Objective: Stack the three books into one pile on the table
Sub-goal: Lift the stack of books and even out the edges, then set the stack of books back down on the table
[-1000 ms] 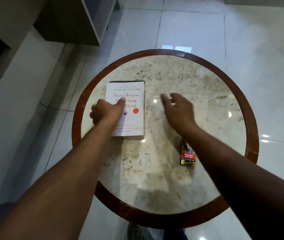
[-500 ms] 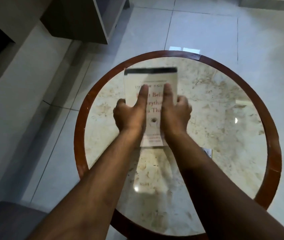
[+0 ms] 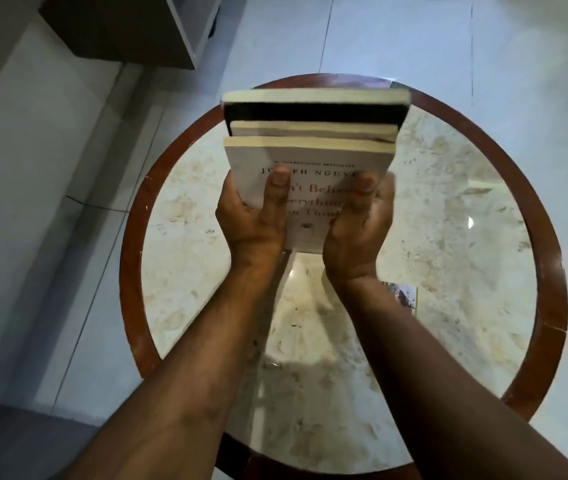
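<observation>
Three books are pressed together as one stack, held up above the round marble table and tilted so their page edges face me. Nearest me is a white book with red title lettering; behind it lie a thinner book and a black-covered one. My left hand grips the stack's left side, thumb on the white cover. My right hand grips the right side the same way. The stack's lower end is hidden by my hands.
A small printed packet lies on the marble beside my right forearm. The table has a raised brown wooden rim. Dark furniture stands on the tiled floor at the top left.
One second ago the white book lay on the table's left under my left hand. Both hands closed on it and have lifted the stack off the table, tilted toward me.
</observation>
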The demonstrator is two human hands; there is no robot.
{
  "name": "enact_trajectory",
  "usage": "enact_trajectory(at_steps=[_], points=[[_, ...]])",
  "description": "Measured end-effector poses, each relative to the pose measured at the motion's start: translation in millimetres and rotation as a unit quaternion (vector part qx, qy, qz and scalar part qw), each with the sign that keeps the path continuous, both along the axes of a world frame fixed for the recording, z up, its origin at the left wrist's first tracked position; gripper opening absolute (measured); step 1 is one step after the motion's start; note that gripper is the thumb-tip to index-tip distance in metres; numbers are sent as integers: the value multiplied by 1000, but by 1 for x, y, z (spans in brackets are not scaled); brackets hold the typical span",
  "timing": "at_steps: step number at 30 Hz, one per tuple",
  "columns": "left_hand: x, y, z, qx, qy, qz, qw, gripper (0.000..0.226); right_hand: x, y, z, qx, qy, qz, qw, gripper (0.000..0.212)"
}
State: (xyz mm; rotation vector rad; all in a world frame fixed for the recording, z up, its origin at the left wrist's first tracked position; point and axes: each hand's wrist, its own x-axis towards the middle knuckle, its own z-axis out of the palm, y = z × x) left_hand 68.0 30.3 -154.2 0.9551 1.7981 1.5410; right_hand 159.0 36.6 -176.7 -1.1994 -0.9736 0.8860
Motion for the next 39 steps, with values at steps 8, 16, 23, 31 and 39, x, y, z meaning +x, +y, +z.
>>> enact_trajectory(at_steps=[8, 16, 23, 31, 39], points=[[16, 31, 11, -112, 1, -41, 993, 35, 27, 26, 16, -155, -88, 14, 984, 42], [114, 63, 2, -311, 30, -159, 936, 66, 158, 65, 25, -300, -189, 35, 934, 56], [152, 53, -19, -338, 113, -209, 911, 50, 209, 47, 11, -363, -322, 18, 874, 69], [151, 39, -22, -282, 154, -181, 929, 55, 205, 48, 12, -372, -323, -2, 870, 77], [89, -78, -21, -274, 205, -414, 844, 140, 220, -67, -8, -204, -340, -21, 918, 71]])
